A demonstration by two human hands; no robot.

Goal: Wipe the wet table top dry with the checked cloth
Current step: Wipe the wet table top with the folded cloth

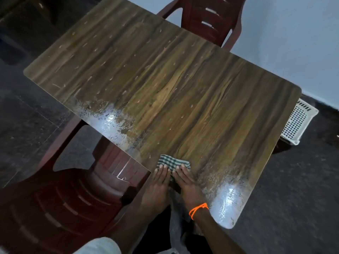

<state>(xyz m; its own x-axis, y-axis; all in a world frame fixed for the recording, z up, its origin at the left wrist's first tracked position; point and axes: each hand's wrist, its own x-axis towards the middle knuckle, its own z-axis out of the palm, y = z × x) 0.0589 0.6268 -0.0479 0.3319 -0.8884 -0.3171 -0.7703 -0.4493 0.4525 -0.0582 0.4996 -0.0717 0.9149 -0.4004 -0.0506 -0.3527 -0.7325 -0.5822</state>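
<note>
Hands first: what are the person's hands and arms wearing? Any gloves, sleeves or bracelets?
No gloves: both hands are bare, and so are the forearms, with no sleeves showing. The right hand has a bright orange thread band tied around its wrist, looped more than once with a small knot. The left hand has no band or ring that can be seen.

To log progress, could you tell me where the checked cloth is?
In the head view, the checked cloth lies at the table's near edge, under both hands' fingertips.
</note>
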